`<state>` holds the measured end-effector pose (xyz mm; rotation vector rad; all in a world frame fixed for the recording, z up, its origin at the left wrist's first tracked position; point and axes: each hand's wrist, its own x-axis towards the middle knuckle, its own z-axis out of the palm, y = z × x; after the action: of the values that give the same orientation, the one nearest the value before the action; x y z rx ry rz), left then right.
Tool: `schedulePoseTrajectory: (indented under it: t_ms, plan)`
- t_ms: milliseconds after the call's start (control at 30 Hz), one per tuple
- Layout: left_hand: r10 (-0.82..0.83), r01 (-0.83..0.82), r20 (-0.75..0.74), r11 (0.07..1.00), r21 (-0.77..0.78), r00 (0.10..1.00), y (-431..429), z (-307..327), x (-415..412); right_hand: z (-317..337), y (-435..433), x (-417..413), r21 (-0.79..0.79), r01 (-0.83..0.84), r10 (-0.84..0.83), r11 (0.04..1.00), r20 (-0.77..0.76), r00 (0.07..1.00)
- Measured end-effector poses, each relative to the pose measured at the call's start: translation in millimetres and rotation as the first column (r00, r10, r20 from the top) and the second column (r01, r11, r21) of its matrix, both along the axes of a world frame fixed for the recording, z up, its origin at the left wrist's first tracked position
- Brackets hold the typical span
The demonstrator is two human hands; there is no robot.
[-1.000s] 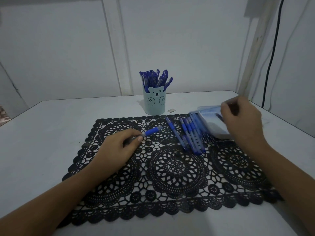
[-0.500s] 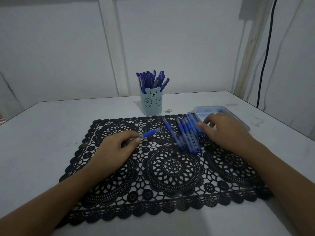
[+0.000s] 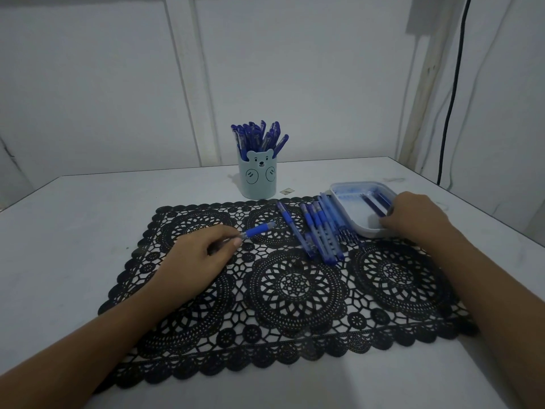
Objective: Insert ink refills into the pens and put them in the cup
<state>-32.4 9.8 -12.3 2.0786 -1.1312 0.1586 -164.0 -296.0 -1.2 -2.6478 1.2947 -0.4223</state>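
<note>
My left hand [image 3: 203, 258] rests on the black lace mat [image 3: 295, 290] and grips a blue pen [image 3: 259, 230], whose blue grip end points up and right. My right hand [image 3: 418, 219] reaches over the near right corner of a shallow pale tray [image 3: 342, 202]; its fingertips touch the dark ink refills [image 3: 374, 203] lying inside, and the frame does not show whether it holds one. Several blue pens [image 3: 321, 231] lie side by side on the mat just left of the tray. A light blue bear-face cup [image 3: 258, 180] full of blue pens stands behind the mat.
The white table [image 3: 88, 231] ends at white walls behind and to the right. A black cable [image 3: 451, 93] hangs down the right wall. A small scrap [image 3: 287, 190] lies on the table to the right of the cup.
My right hand moved from the tray to the loose pens, then back right to the tray's near corner. The tray now lies uncovered. My left hand kept holding the pen in place.
</note>
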Motion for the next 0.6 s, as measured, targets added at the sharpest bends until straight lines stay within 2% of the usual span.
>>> schedulePoseTrajectory:
  t_ms: [467, 600]
  plan:
    - [-0.007, 0.007, 0.004, 1.000, 0.014, 1.000, -0.1, -0.7, 0.5, 3.3, -0.7, 5.1, 0.060, 0.037, -0.036, 0.998, -0.017, 0.999]
    - [-0.013, 0.012, 0.017, 1.000, 0.021, 1.000, -0.2, -0.7, 0.6, 2.4, 4.2, 2.8, 0.035, 0.074, -0.077, 0.997, 0.125, 0.989]
